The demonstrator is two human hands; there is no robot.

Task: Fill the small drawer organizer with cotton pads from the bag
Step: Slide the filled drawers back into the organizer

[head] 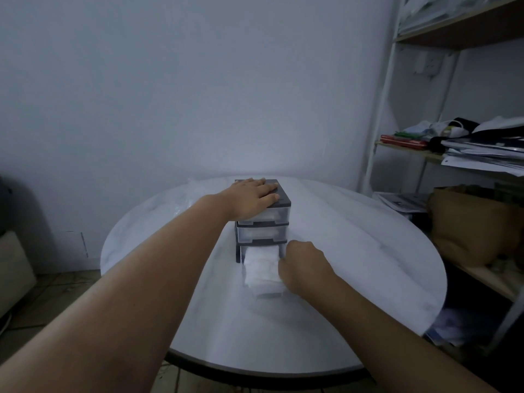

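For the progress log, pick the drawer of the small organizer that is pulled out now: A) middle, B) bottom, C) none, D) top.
B: the bottom drawer juts toward the camera, filled with white cotton pads, while the top drawer and middle drawer sit flush in the organizer.

No text, brand, number or sign can be read anywhere. The white sheets of paper stacked on the wooden shelf point(482, 156) at the right carry dark print, too blurred to make out. The flat red packet point(404, 141) beside them shows pale marks that cannot be read, as do the printed grey pages point(402, 201) one shelf lower. The small clear-plastic drawer organizer with a dark grey top point(262, 231) shows no legible label.
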